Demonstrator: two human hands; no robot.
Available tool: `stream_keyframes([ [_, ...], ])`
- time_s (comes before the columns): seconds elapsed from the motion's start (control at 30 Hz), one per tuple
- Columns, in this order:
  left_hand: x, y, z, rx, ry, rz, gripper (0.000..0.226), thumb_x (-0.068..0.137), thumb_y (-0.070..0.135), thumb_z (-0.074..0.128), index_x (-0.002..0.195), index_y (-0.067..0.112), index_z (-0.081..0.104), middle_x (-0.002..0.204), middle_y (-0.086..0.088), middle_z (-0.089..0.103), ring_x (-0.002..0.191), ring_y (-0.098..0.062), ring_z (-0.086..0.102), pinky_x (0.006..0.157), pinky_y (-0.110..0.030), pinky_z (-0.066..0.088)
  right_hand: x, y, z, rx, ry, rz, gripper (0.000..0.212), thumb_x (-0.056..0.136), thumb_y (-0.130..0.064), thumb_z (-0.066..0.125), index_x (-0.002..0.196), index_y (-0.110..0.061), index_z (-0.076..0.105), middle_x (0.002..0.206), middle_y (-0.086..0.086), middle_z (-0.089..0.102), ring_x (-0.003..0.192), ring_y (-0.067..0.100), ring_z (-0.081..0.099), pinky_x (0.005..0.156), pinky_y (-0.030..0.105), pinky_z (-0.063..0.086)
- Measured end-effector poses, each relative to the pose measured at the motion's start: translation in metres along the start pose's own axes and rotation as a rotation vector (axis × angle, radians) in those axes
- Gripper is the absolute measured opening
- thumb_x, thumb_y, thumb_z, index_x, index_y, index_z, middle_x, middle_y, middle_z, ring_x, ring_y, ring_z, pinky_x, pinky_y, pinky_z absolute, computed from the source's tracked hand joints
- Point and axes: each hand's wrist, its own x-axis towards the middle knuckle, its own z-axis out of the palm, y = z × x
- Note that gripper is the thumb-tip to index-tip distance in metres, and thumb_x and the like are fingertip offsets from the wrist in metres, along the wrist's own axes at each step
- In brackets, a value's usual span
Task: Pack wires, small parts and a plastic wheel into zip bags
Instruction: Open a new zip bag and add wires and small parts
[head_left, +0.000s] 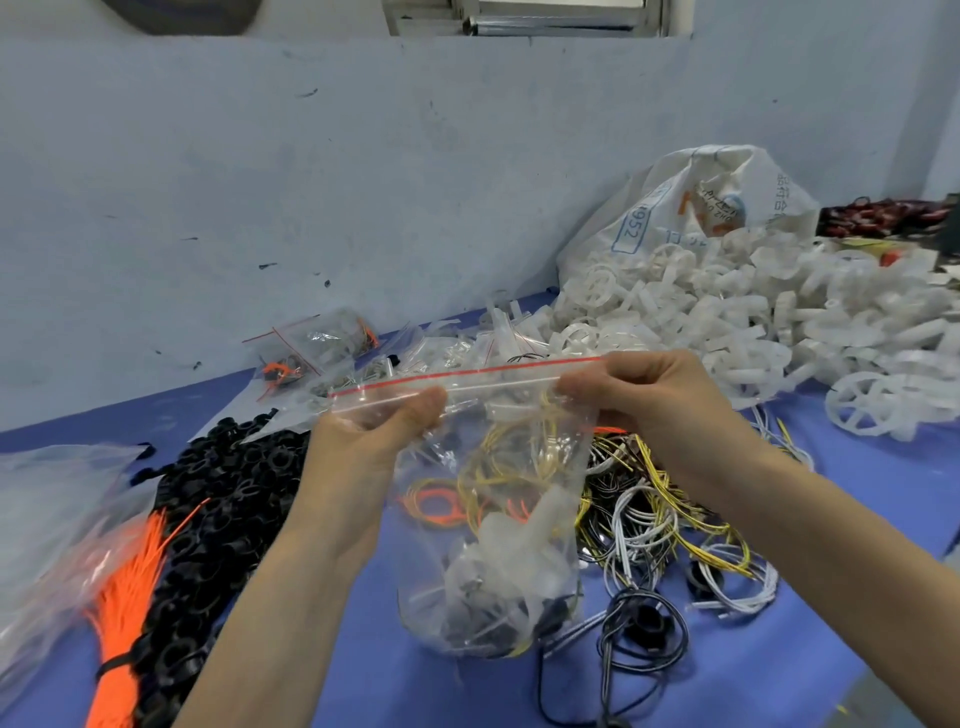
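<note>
1. The person holds a clear zip bag (493, 519) in the air above the blue table (779, 665), with both hands at the top edge of the bag.
2. The left hand (379, 431) pinches the left part of the bag's mouth; the thumb lies on the near side, just under the red strip.
3. The right hand (649, 395) pinches the right end of the same mouth, with the fingers curled around the seal.
4. The red strip runs almost straight between the two hands and rises a little toward the right.
5. Inside the bag there are yellow wires (514, 467), orange wires (441, 506), a whitish plastic part and some small dark parts at the bottom. One cannot tell if the seal is fully pressed closed.
6. Under the bag and to its right, a loose heap of wires (670, 525) in white, yellow and black lies on the table.
7. To the left lies a heap of small black parts (228, 493), and beside it a bundle of orange ties (124, 587) bound with a black band.
8. At the far right is a big pile of white plastic wheels (753, 322), which spills from a white sack (675, 208) leaning on the wall.
9. Behind the held bag, several filled zip bags (322, 348) lie near the wall.
</note>
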Motion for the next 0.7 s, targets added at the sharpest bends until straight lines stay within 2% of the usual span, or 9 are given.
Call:
stream_keyframes([
  [0.07, 0.002, 0.001, -0.003, -0.014, 0.014, 0.003, 0.014, 0.056, 0.033, 0.076, 0.064, 0.022, 0.078, 0.064, 0.003, 0.070, 0.059, -0.007, 0.064, 0.057, -0.017, 0.051, -0.001, 0.000, -0.005, 0.020, 0.011, 0.004, 0.023, 0.057, -0.023, 0.073, 0.071, -0.004, 0.075, 0.080, 0.021, 0.068, 0.077, 0.026, 0.064, 0.083, 0.040, 0.055],
  [0.13, 0.002, 0.001, -0.004, 0.011, 0.006, 0.021, 0.011, 0.059, 0.030, 0.074, 0.065, 0.020, 0.077, 0.063, 0.000, 0.069, 0.059, -0.010, 0.063, 0.059, -0.020, 0.053, -0.003, 0.001, -0.009, 0.021, 0.001, -0.015, 0.029, 0.059, -0.023, 0.072, 0.077, 0.000, 0.074, 0.088, 0.028, 0.068, 0.081, 0.028, 0.065, 0.082, 0.039, 0.056],
  [0.23, 0.001, 0.002, -0.004, 0.070, -0.017, 0.086, 0.013, 0.068, 0.029, 0.067, 0.064, 0.022, 0.077, 0.064, 0.001, 0.070, 0.057, -0.008, 0.063, 0.060, -0.018, 0.052, -0.005, 0.003, -0.015, 0.037, -0.024, -0.039, 0.027, 0.066, -0.024, 0.069, 0.080, -0.002, 0.075, 0.088, 0.021, 0.071, 0.081, 0.024, 0.067, 0.074, 0.030, 0.059],
  [0.3, 0.000, 0.006, -0.008, 0.122, -0.106, 0.129, 0.022, 0.078, 0.030, 0.060, 0.067, 0.023, 0.079, 0.072, 0.000, 0.074, 0.061, -0.009, 0.066, 0.065, -0.017, 0.053, -0.005, 0.006, -0.022, 0.083, -0.032, -0.027, 0.025, 0.069, -0.025, 0.067, 0.080, -0.004, 0.076, 0.087, 0.016, 0.073, 0.082, 0.022, 0.068, 0.074, 0.028, 0.057],
  [0.37, -0.001, 0.010, -0.012, 0.133, -0.220, 0.125, 0.031, 0.088, 0.033, 0.055, 0.075, 0.022, 0.080, 0.081, -0.004, 0.076, 0.068, -0.014, 0.069, 0.070, -0.023, 0.055, -0.008, 0.012, -0.025, 0.150, -0.055, -0.001, 0.028, 0.068, -0.031, 0.071, 0.080, -0.006, 0.076, 0.088, 0.014, 0.073, 0.084, 0.023, 0.068, 0.078, 0.032, 0.056],
  [0.43, -0.003, 0.011, -0.011, 0.129, -0.272, 0.093, 0.035, 0.092, 0.036, 0.051, 0.080, 0.020, 0.080, 0.086, -0.008, 0.076, 0.075, -0.020, 0.069, 0.078, -0.034, 0.055, -0.014, 0.021, -0.020, 0.159, -0.125, 0.047, 0.046, 0.054, -0.047, 0.083, 0.082, -0.011, 0.078, 0.090, 0.011, 0.073, 0.087, 0.021, 0.068, 0.082, 0.034, 0.055],
  [0.5, -0.009, 0.010, -0.002, 0.175, -0.321, 0.094, 0.029, 0.090, 0.035, 0.055, 0.082, 0.021, 0.080, 0.086, -0.009, 0.076, 0.076, -0.021, 0.070, 0.080, -0.035, 0.055, -0.022, 0.028, -0.006, 0.161, -0.198, 0.077, 0.057, 0.042, -0.054, 0.088, 0.083, -0.016, 0.078, 0.090, 0.007, 0.075, 0.086, 0.017, 0.069, 0.078, 0.029, 0.056],
  [0.6, -0.020, 0.008, 0.016, 0.180, -0.312, 0.133, 0.011, 0.076, 0.028, 0.071, 0.079, 0.022, 0.080, 0.077, -0.002, 0.076, 0.069, -0.010, 0.070, 0.065, -0.017, 0.053, -0.025, 0.033, 0.012, 0.229, -0.171, 0.049, 0.054, 0.039, -0.053, 0.088, 0.078, -0.016, 0.079, 0.083, 0.004, 0.074, 0.078, 0.013, 0.068, 0.075, 0.026, 0.055],
  [0.7, -0.024, 0.005, 0.023, 0.059, -0.223, 0.137, 0.018, 0.058, 0.033, 0.074, 0.070, 0.020, 0.079, 0.067, -0.001, 0.073, 0.063, -0.007, 0.069, 0.060, -0.014, 0.051, -0.026, 0.032, 0.015, 0.254, -0.110, 0.021, 0.049, 0.038, -0.046, 0.089, 0.075, -0.016, 0.078, 0.081, 0.007, 0.074, 0.077, 0.015, 0.066, 0.077, 0.028, 0.054],
])
